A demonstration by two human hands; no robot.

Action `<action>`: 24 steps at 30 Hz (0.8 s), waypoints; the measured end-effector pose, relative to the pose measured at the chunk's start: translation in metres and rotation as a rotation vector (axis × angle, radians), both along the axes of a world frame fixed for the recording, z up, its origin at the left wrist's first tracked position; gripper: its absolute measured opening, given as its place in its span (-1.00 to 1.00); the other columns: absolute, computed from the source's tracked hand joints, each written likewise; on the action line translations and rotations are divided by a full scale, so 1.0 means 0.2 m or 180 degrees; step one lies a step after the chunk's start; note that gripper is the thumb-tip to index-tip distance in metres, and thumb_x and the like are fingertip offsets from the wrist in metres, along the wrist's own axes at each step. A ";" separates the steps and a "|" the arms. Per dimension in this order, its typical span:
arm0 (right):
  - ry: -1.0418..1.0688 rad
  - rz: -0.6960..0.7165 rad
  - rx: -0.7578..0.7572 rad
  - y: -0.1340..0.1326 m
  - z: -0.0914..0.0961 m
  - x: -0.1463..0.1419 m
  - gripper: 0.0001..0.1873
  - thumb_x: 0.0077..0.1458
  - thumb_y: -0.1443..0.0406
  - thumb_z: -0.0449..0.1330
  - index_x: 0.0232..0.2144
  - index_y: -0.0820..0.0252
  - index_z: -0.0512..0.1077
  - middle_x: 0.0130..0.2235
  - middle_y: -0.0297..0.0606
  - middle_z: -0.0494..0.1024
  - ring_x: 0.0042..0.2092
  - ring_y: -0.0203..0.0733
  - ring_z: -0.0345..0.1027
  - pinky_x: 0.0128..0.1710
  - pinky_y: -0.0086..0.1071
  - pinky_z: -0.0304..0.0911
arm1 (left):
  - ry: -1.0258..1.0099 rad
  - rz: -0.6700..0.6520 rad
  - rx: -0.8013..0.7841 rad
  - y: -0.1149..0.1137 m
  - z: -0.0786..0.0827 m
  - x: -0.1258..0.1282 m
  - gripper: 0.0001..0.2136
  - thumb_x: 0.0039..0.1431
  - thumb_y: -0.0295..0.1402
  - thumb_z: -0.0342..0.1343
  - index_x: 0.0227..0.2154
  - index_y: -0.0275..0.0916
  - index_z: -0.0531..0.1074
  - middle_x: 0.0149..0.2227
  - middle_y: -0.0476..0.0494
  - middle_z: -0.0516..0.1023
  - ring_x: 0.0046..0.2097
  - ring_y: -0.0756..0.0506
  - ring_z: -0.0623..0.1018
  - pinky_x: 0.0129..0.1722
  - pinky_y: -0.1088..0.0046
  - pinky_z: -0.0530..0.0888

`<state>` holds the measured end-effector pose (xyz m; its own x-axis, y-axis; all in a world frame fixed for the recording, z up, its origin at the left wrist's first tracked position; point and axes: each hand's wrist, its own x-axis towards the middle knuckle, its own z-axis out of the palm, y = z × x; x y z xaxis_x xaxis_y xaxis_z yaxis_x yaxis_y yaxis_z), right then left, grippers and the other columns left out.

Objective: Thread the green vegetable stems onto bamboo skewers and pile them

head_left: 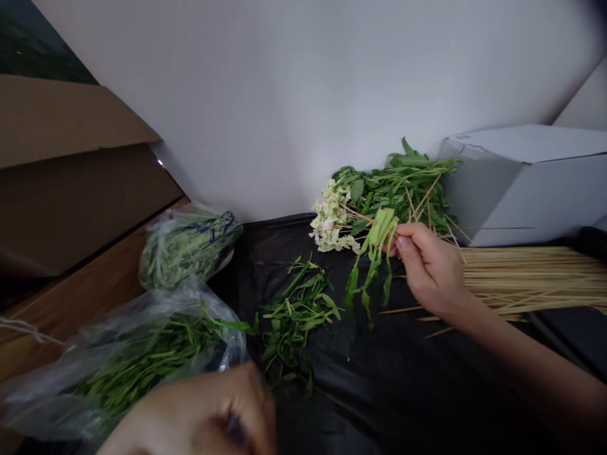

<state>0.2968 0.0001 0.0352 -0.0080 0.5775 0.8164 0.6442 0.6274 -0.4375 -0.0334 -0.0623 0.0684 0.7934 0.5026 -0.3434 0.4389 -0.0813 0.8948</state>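
My right hand [429, 262] pinches a bamboo skewer with a folded bundle of leafy greens [382, 230] on it. The bundle's pale stems are bunched at the top and its leaves hang down; the skewer's tip sticks out to the left. Low in the view, my left hand [213, 414] is blurred, its fingers curled inward; whatever they hold, if anything, is hidden. Close by it lies an open clear plastic bag [232, 325] of long green leaves [152, 360]. Between the hands, a loose pile of leafy greens [301, 309] rests on black plastic sheeting [370, 392].
Skewered greens [403, 180] and pale, ruffled pieces on skewers [332, 218] lie against the white wall. Many bare bamboo skewers [535, 275] spread rightward, below a white box [559, 189]. A dark flat object [573, 338], a bag of greens [183, 246] and a cardboard box [71, 202] flank the sheeting.
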 end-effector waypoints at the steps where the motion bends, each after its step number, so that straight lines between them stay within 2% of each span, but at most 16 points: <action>1: 0.0004 -0.0003 -0.0001 0.00 0.00 0.00 -0.86 0.29 0.33 -0.02 -0.22 0.08 0.34 -0.42 -0.30 0.50 -0.40 -0.19 0.41 -0.39 -0.28 0.29 | 0.0044 0.0204 0.0044 0.04 -0.03 0.03 -0.73 0.00 -0.02 0.24 -0.43 -0.08 0.65 -0.48 -0.09 0.63 -0.44 -0.07 0.55 -0.45 0.48 0.44; 2: 0.0017 -0.0005 -0.0001 0.00 0.00 0.00 -0.86 0.29 0.33 -0.02 -0.22 0.08 0.34 -0.43 -0.30 0.50 -0.41 -0.19 0.41 -0.39 -0.28 0.29 | 0.0143 0.0450 0.0202 0.09 -0.06 0.07 -0.73 0.08 -0.07 0.19 -0.37 -0.14 0.65 -0.42 -0.10 0.65 -0.40 -0.07 0.55 -0.40 0.47 0.45; 4: 0.0055 -0.0029 0.0002 -0.01 0.01 0.00 -0.86 0.29 0.32 -0.01 -0.22 0.08 0.35 -0.43 -0.31 0.51 -0.41 -0.19 0.42 -0.39 -0.29 0.30 | 0.0265 0.1045 0.0797 0.23 -0.13 0.14 -0.75 0.09 -0.16 0.19 -0.31 -0.21 0.63 -0.38 -0.10 0.64 -0.35 -0.08 0.54 -0.34 0.46 0.45; 6: 0.0075 -0.0074 0.0029 -0.01 0.01 0.00 -0.86 0.28 0.32 -0.01 -0.22 0.08 0.35 -0.43 -0.31 0.52 -0.42 -0.20 0.42 -0.39 -0.29 0.31 | 0.0448 0.1409 0.1484 0.38 -0.22 0.21 -0.80 0.08 -0.23 0.19 -0.35 -0.23 0.62 -0.38 -0.11 0.64 -0.35 -0.08 0.52 -0.32 0.46 0.43; 9: 0.0063 -0.0088 0.0052 0.00 0.01 0.00 -0.86 0.29 0.31 -0.01 -0.22 0.08 0.35 -0.42 -0.30 0.52 -0.42 -0.19 0.42 -0.39 -0.28 0.32 | 0.0666 0.1414 0.2181 0.54 -0.33 0.30 -0.86 0.08 -0.33 0.17 -0.38 -0.21 0.61 -0.34 -0.11 0.62 -0.32 -0.09 0.51 -0.28 0.44 0.41; 12: 0.0062 -0.0040 0.0023 0.00 0.01 0.01 -0.85 0.30 0.31 -0.02 -0.21 0.09 0.35 -0.41 -0.29 0.52 -0.40 -0.19 0.43 -0.38 -0.27 0.33 | 0.0868 0.1166 0.2527 0.60 -0.43 0.36 -0.88 0.06 -0.39 0.18 -0.35 -0.20 0.60 -0.34 -0.12 0.57 -0.30 -0.10 0.50 -0.24 0.40 0.40; 16: 0.0054 -0.0035 0.0021 0.01 0.01 0.01 -0.86 0.30 0.33 -0.02 -0.21 0.10 0.34 -0.41 -0.29 0.52 -0.39 -0.20 0.43 -0.37 -0.28 0.32 | 0.0870 0.1038 0.2516 0.62 -0.47 0.39 -0.95 -0.02 -0.46 0.22 -0.48 -0.21 0.56 -0.38 -0.10 0.52 -0.29 -0.10 0.47 -0.24 0.41 0.38; 19: 0.0034 -0.0073 0.0024 0.01 0.01 0.01 -0.86 0.30 0.33 -0.02 -0.22 0.10 0.34 -0.41 -0.29 0.51 -0.39 -0.19 0.42 -0.38 -0.27 0.31 | 0.0636 0.1077 0.2300 0.66 -0.41 0.37 -0.94 0.05 -0.39 0.16 -0.46 -0.24 0.51 -0.38 -0.08 0.53 -0.32 -0.06 0.47 -0.29 0.44 0.38; 21: 0.0018 -0.0068 0.0027 0.01 0.01 0.01 -0.85 0.29 0.34 -0.03 -0.22 0.10 0.34 -0.42 -0.30 0.51 -0.39 -0.19 0.42 -0.39 -0.27 0.31 | 0.0150 0.1429 0.1781 0.72 -0.35 0.36 -0.87 0.09 -0.29 0.14 -0.40 -0.25 0.46 -0.38 -0.09 0.55 -0.38 -0.03 0.47 -0.38 0.47 0.38; 24: 0.0019 -0.0034 0.0028 0.01 0.01 0.01 -0.85 0.29 0.35 -0.02 -0.23 0.09 0.34 -0.42 -0.30 0.51 -0.40 -0.19 0.42 -0.39 -0.28 0.30 | -0.0476 0.2058 0.1010 0.84 -0.27 0.33 -0.77 0.07 -0.17 0.15 -0.36 -0.24 0.36 -0.45 -0.04 0.50 -0.50 0.05 0.41 -0.51 0.55 0.30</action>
